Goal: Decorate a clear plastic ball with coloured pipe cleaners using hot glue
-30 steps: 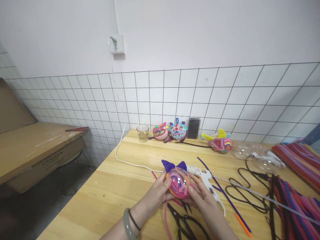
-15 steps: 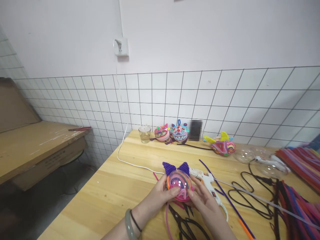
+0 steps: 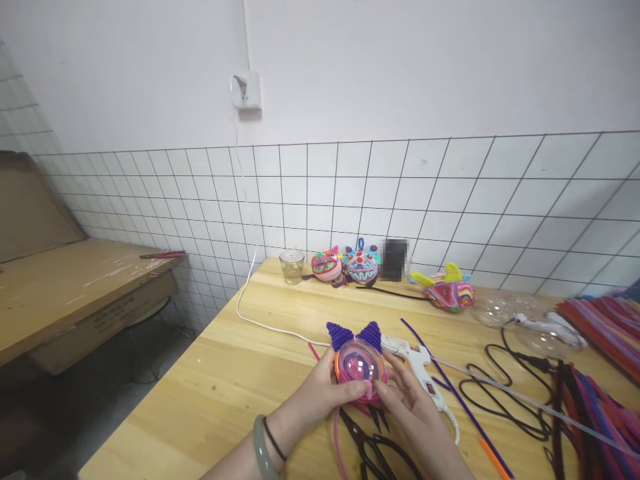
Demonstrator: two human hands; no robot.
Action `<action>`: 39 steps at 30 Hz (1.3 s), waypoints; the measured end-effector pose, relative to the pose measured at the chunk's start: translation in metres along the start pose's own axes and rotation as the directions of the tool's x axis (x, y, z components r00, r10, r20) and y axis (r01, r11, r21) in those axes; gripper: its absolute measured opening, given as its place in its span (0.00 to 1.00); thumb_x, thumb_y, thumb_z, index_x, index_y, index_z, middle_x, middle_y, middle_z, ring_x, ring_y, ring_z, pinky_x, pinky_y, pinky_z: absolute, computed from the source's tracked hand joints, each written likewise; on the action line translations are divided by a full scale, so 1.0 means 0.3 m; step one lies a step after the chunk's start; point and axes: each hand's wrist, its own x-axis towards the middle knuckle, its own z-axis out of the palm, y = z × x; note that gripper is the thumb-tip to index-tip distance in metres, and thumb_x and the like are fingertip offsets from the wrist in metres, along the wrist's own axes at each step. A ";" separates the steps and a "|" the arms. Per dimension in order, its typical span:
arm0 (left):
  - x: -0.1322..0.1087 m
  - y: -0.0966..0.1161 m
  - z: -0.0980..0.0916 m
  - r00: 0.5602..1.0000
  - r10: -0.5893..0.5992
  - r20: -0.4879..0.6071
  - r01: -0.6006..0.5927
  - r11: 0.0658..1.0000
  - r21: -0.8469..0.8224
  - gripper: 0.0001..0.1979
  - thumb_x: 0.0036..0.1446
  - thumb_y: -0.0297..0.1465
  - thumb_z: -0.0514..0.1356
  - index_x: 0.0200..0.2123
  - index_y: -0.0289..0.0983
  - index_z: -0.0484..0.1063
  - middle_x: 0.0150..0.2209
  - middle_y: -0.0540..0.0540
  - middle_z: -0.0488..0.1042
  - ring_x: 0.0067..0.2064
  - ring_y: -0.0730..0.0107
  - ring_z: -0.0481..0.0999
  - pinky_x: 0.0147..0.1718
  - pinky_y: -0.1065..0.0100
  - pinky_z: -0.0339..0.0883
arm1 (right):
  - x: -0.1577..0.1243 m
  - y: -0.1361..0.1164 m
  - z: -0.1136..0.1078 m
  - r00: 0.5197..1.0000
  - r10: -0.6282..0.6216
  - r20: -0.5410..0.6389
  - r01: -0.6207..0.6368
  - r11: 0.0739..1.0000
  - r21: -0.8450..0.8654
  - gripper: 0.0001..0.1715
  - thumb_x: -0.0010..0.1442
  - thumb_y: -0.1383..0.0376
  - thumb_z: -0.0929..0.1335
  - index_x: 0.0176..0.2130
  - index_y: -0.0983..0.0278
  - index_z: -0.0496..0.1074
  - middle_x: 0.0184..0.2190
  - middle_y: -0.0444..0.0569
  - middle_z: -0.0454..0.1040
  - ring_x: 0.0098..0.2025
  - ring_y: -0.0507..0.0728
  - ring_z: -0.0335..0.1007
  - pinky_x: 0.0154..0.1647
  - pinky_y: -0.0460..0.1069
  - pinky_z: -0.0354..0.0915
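A clear plastic ball (image 3: pixel 359 360) wound with pink, orange and purple pipe cleaners, with two pointed purple ears (image 3: pixel 371 333) on top, is gripped between both hands. My left hand (image 3: pixel 327 383) wraps its left side, the thumb pressing near a short pink pipe-cleaner piece (image 3: pixel 369 388) low on the front. My right hand (image 3: pixel 407 393) closes on the lower right side with thumb and fingers. A pink pipe cleaner (image 3: pixel 337 437) trails down below the ball. Black-handled scissors (image 3: pixel 370 443) lie under the hands, and a white hot glue gun (image 3: pixel 417 363) rests just behind my right hand.
Finished pipe-cleaner ornaments (image 3: pixel 362 265) and a glass cup (image 3: pixel 291 267) line the wall side. Rightward are a purple pipe cleaner (image 3: pixel 455 387), a coiled black cord (image 3: pixel 493 393), clear plastic balls (image 3: pixel 543 337) and pipe-cleaner bundles (image 3: pixel 600 420). A white cord (image 3: pixel 270 330) crosses the table.
My left thumb has slid slightly down and right on the ball's front, towards the short pink piece. The ball stays in both hands; the view has shifted slightly.
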 end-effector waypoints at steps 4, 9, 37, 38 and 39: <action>0.001 -0.004 -0.004 1.000 0.027 0.014 -0.027 0.999 -0.019 0.29 0.43 0.34 0.73 0.48 0.34 0.69 0.46 0.40 0.78 0.47 0.60 0.76 0.49 0.61 0.65 | -0.006 -0.011 0.006 1.000 -0.005 0.022 0.004 1.000 0.020 0.33 0.52 0.51 0.75 0.54 0.55 0.69 0.47 0.54 0.77 0.41 0.63 0.79 0.38 0.55 0.75; 0.004 -0.020 -0.020 0.999 0.035 0.009 -0.035 0.998 -0.044 0.29 0.44 0.32 0.73 0.49 0.35 0.69 0.47 0.40 0.77 0.47 0.61 0.75 0.49 0.60 0.64 | -0.013 -0.020 0.002 0.999 -0.038 0.028 0.039 0.998 -0.041 0.34 0.52 0.50 0.74 0.55 0.56 0.69 0.49 0.54 0.76 0.41 0.62 0.79 0.41 0.55 0.74; 0.029 0.047 -0.062 0.921 0.160 -0.356 -0.255 0.937 -0.239 0.20 0.45 0.32 0.71 0.43 0.36 0.74 0.41 0.44 0.80 0.42 0.63 0.78 0.42 0.62 0.73 | 0.049 -0.191 -0.164 0.915 -0.281 -0.289 0.256 0.959 -0.120 0.20 0.53 0.50 0.75 0.24 0.62 0.71 0.24 0.42 0.71 0.30 0.52 0.66 0.36 0.47 0.64; 0.032 0.054 -0.069 0.904 0.178 -0.388 -0.283 0.930 -0.235 0.20 0.46 0.33 0.71 0.42 0.36 0.74 0.40 0.45 0.80 0.41 0.63 0.78 0.40 0.63 0.74 | 0.053 -0.201 -0.174 0.911 -0.299 -0.284 0.292 0.954 -0.067 0.20 0.53 0.51 0.74 0.23 0.63 0.71 0.23 0.42 0.70 0.29 0.52 0.65 0.35 0.46 0.63; 0.036 0.061 -0.077 0.891 0.190 -0.413 -0.303 0.925 -0.229 0.20 0.46 0.34 0.70 0.43 0.36 0.74 0.40 0.45 0.80 0.40 0.63 0.78 0.39 0.64 0.74 | 0.058 -0.212 -0.182 0.903 -0.322 -0.284 0.330 0.944 -0.022 0.20 0.54 0.52 0.74 0.23 0.63 0.70 0.22 0.41 0.69 0.28 0.51 0.64 0.33 0.46 0.63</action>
